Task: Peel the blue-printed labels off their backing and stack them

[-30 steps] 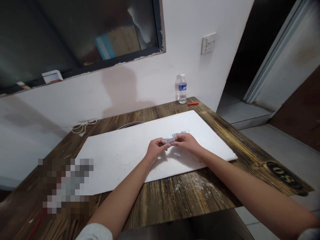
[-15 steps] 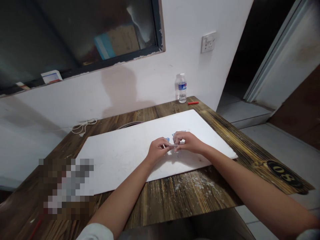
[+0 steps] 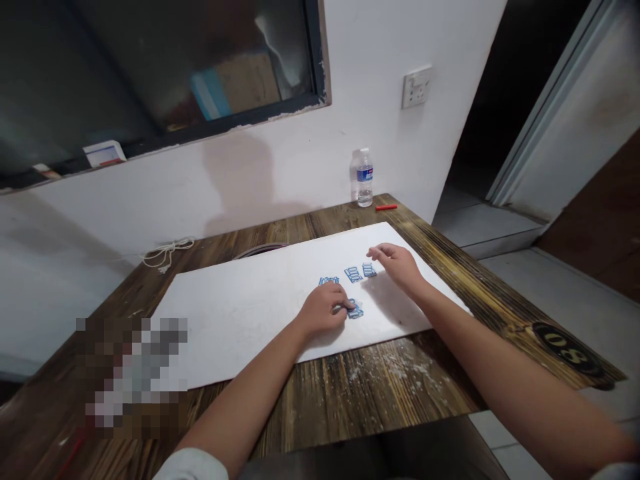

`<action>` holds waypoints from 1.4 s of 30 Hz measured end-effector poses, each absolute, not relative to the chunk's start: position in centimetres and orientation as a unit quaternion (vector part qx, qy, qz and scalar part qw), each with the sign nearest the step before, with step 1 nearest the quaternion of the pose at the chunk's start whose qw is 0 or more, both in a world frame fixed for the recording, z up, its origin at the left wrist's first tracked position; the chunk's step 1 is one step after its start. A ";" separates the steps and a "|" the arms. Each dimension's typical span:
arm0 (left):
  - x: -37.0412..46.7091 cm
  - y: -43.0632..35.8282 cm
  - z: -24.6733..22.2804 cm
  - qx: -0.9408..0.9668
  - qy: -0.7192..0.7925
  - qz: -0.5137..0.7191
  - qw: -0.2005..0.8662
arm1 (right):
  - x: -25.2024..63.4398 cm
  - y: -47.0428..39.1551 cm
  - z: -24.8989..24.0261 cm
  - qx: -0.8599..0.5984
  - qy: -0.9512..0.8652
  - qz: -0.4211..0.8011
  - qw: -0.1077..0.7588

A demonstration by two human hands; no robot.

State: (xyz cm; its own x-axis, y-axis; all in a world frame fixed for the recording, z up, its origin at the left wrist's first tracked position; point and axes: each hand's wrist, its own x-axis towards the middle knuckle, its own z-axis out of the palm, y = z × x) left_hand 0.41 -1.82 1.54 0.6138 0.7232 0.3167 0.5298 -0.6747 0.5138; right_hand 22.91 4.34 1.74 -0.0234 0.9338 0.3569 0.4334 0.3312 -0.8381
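Near cluster of small flat blue-and-white pieces is touched by the left hand, pinched or not can't be told. Three similar groups are already laid farther out on the white rectangular board; what's left can't be told. Right hand's grip looks narrow.

1. White board: its middle offers open passage, left of the hands.
2. On its right half, the left hand and blue-marked pieces obstruct.
3. Above its right side, the right hand blocks entry.
4. Beyond its far right corner, a bottle stands upright.
5. Blurring hides its near left corner.
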 end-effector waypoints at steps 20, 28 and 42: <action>0.5 -1.9 1.7 0.832 0.402 0.306 0.228 | 23.3 4.6 0.9 -0.476 -0.863 -0.015 0.169; 0.5 -1.7 1.5 0.829 0.405 0.312 0.225 | 23.4 5.1 0.9 -0.496 -0.787 0.131 0.342; 0.3 -1.3 1.5 0.703 0.525 0.415 0.241 | 21.3 2.4 2.6 -0.320 -0.763 0.475 0.298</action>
State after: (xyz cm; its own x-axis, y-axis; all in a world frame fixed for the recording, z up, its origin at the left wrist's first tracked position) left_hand 0.31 -1.33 1.50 0.1043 0.9376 0.3316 0.5378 -0.3337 0.7742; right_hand 21.29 2.42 2.63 -0.6165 0.7727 0.1509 0.2057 0.3431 -0.9165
